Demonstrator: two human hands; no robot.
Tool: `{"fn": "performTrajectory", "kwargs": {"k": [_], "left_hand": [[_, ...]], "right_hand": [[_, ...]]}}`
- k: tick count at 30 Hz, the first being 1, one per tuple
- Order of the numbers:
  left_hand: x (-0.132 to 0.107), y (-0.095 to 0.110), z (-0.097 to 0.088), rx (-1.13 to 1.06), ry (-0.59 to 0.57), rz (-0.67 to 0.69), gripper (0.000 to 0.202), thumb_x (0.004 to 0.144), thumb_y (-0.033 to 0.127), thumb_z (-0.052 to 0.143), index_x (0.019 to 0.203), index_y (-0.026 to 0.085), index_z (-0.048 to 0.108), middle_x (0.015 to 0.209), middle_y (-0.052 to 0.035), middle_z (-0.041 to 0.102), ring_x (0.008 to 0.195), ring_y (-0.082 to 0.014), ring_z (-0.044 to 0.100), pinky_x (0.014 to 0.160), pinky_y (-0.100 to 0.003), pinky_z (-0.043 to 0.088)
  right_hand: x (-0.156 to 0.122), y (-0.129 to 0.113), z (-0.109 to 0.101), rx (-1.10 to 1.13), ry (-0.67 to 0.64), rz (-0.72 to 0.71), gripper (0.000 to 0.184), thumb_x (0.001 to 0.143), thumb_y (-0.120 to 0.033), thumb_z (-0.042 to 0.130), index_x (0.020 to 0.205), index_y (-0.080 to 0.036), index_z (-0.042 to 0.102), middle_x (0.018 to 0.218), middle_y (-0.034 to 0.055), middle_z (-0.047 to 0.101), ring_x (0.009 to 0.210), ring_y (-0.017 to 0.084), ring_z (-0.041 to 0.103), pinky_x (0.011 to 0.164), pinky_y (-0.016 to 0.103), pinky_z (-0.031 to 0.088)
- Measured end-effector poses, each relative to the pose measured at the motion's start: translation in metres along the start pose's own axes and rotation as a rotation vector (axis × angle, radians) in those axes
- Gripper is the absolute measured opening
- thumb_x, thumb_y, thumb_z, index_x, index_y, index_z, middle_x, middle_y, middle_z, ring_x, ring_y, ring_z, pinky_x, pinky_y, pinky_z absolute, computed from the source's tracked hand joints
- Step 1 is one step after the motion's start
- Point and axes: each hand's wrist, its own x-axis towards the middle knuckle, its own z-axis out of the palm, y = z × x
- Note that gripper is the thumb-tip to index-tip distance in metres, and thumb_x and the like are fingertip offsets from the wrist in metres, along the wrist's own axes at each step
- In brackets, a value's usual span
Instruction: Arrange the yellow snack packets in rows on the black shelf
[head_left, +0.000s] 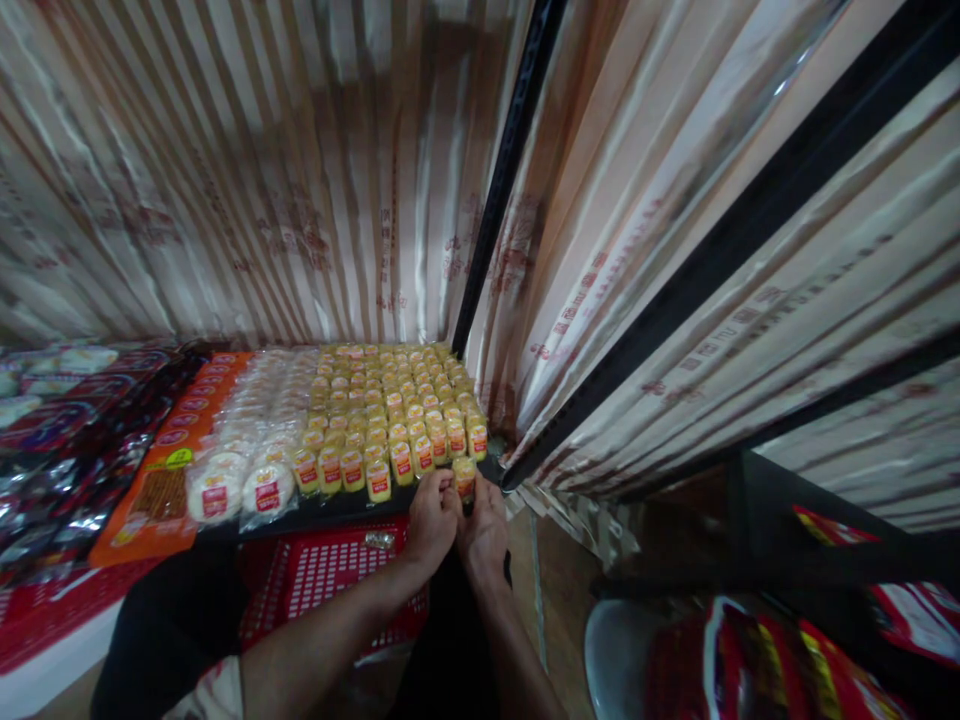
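Between the fingers of my left hand (433, 520) and my right hand (484, 525) is a small yellow wrapped cake (464, 477) with a red and white label. Both hands are closed on it, just past the front edge of the black shelf (322, 515). Right behind them stand several rows of the same yellow wrapped cakes (390, 400), packed close together with their labels facing me. To their left lie round white wrapped cakes (268, 490) in clear film.
Further left are an orange snack bag (161, 490) and dark shiny packets (67, 460). Below the shelf sits a red plastic basket (322, 575) holding one small packet (380, 540). Printed curtains (337, 180) and black posts (510, 160) rise behind. Red packets (757, 660) lie at lower right.
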Motion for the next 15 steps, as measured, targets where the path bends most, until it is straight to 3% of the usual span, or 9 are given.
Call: {"fn": "performTrajectory", "kwargs": {"k": [8,15], "left_hand": [[0.011,0.000,0.006,0.090,-0.003,-0.023,0.029,0.076,0.011,0.044,0.098,0.019,0.061,0.099,-0.0058,0.064,0.094,-0.0170,0.059,0.089,-0.030,0.046],[0.020,-0.002,0.010,0.108,-0.043,-0.029,0.033,0.079,0.013,0.042,0.107,0.016,0.059,0.106,-0.0083,0.064,0.098,-0.0181,0.059,0.091,-0.032,0.045]], "right_hand": [[0.010,0.009,0.014,0.065,0.027,0.005,0.045,0.087,-0.033,0.037,0.125,-0.011,0.045,0.103,0.0158,0.055,0.100,0.025,0.050,0.087,0.041,0.044],[0.019,0.005,0.023,0.211,0.030,0.139,0.041,0.086,-0.035,0.038,0.119,-0.011,0.045,0.104,0.0142,0.055,0.098,0.023,0.052,0.084,0.037,0.046]]}}
